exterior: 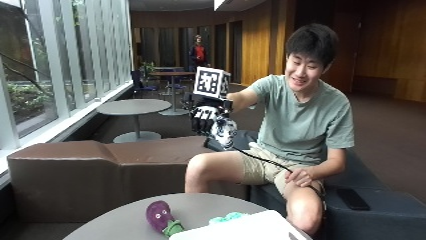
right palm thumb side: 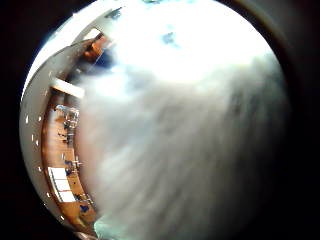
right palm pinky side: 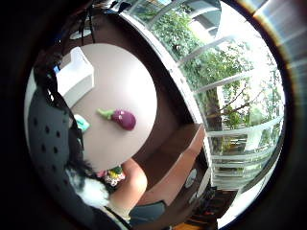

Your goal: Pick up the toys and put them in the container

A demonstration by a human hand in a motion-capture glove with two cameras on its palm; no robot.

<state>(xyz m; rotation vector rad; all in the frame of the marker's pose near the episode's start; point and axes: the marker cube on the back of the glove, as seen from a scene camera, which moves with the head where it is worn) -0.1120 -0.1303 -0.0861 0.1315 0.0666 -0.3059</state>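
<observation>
Eggplant toy (exterior: 160, 215) and teal toy (exterior: 227, 217) lie beside white container (exterior: 246, 229) on table (exterior: 120, 222).

A seated person's black-gloved right hand (exterior: 212, 120) grips a black-and-white striped plush toy (exterior: 225, 131), raised high. On the round grey worktop (exterior: 120, 222) lie a purple plush eggplant (exterior: 160, 216), a teal toy (exterior: 227, 218) and a white container (exterior: 246, 230).
</observation>
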